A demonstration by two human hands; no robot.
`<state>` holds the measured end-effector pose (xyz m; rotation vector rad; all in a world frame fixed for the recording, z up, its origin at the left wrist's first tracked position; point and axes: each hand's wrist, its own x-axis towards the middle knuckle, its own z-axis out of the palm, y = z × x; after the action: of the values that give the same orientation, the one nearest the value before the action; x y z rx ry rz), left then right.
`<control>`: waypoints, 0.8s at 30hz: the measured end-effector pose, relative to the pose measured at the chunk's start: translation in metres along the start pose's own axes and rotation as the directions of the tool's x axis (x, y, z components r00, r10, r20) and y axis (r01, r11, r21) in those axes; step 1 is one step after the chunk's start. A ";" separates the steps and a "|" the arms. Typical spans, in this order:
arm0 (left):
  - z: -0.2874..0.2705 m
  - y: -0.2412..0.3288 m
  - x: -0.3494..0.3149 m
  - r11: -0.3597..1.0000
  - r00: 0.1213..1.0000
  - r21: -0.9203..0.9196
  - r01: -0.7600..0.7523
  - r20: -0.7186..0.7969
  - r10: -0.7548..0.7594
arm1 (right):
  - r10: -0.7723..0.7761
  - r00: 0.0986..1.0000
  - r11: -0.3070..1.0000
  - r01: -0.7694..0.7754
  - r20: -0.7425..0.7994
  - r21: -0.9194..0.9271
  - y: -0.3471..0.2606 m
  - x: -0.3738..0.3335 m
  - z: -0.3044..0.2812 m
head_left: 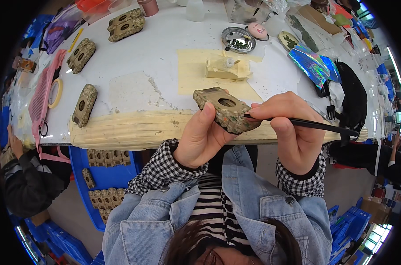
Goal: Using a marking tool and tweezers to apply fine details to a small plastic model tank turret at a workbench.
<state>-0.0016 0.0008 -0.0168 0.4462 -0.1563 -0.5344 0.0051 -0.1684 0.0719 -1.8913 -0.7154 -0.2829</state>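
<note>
My left hand [200,143] grips a camouflage model tank hull [232,115] above the table's front edge, thumb on its near left side and fingers beneath it. The hull is tan and brown, with a round hole in its top. In my right hand [300,132] is a pair of black tweezers [317,125], pinched between thumb and fingers. Their tips reach the hull's right side, just beside the hole. Whether a small piece sits between the tips is too small to tell. Past the hull stands a tape-covered block [228,69] with a small bottle set in it.
Similar hulls [84,106] stand on the left of the table, and several more fill a blue tray [80,176] below its edge. A round metal dish [227,34] holds dark green bits. Holographic film [309,66] and a black bag [353,92] lie at right.
</note>
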 end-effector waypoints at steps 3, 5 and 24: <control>-0.001 0.000 0.000 1.000 1.000 -0.001 -0.002 0.002 0.002 | -0.001 1.000 1.000 0.002 0.009 -0.019 -0.002 0.001 0.000; -0.001 0.000 0.000 1.000 1.000 -0.007 -0.002 0.003 0.002 | -0.008 1.000 0.999 0.008 0.012 -0.033 -0.002 0.001 0.000; 0.002 0.001 0.000 1.000 1.000 0.011 -0.006 0.020 0.006 | -0.015 1.000 0.998 0.017 0.028 -0.052 -0.002 0.001 -0.002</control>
<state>-0.0014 0.0010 -0.0144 0.4516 -0.1801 -0.5326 0.0049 -0.1687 0.0750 -1.9431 -0.7481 -0.2891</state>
